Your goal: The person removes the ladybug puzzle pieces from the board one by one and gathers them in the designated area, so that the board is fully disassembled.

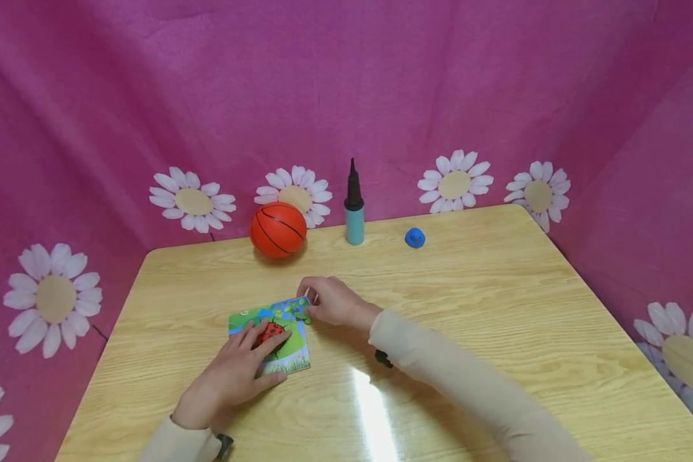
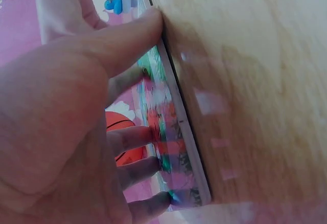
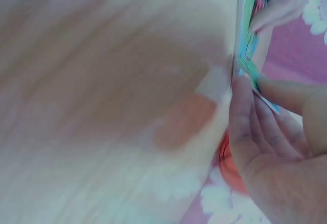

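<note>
Left grip (image 1: 235, 371), fingers spread, rests on a ladybug board (image 1: 296, 346); the right grip (image 1: 336, 303) pinches a corner piece (image 1: 296, 309). Probably light and stiff, it favors edge holds.

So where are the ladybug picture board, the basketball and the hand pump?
Ladybug picture board (image 1: 296, 348): head view, on its green area right of the ladybug.
Basketball (image 1: 278, 230): head view, on the ball's middle.
Hand pump (image 1: 355, 226): head view, on its teal barrel.
</note>
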Tool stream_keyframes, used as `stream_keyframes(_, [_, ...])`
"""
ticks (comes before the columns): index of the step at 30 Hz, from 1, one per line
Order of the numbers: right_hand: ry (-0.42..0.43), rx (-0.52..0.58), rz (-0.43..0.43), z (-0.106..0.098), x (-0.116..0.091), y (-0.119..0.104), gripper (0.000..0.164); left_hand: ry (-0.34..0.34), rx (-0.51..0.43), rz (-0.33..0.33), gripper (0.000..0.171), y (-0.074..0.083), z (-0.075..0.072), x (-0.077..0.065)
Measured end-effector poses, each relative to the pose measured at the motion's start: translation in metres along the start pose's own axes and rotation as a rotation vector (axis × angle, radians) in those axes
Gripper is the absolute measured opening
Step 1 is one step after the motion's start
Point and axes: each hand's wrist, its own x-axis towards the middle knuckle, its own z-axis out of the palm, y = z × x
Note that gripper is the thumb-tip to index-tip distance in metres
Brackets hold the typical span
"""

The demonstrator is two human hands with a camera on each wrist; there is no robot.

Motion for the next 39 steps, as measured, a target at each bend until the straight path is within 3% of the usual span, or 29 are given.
stream_keyframes(8, [-0.065, -0.008, 0.106, -0.047, -0.022, 0.037, 0.013, 0.040, -0.003, 0.028, 0.078, -0.003, 0.000, 0.000])
stream_keyframes(14, [-0.032, -0.038, 0.176, -0.082, -0.042, 0.073, 0.012, 0.058, -0.011, 0.045, 0.077, -0.006, 0.008, 0.000])
stream_keyframes(22, [-0.021, -0.010, 0.306, -0.118, -0.068, 0.117, 0.014, 0.024, -0.077, 0.019, 0.074, 0.006, -0.002, -0.001])
stream_keyframes(29, [-0.028, 0.052, 0.367, -0.131, -0.081, 0.139, 0.016, 0.024, 0.009, 0.028, 0.071, 0.009, -0.003, 0.000])
stream_keyframes(39, [-0.018, -0.032, 0.349, -0.126, -0.080, 0.145, 0.011, 0.020, 0.092, 0.021, 0.071, 0.011, -0.002, -0.002])
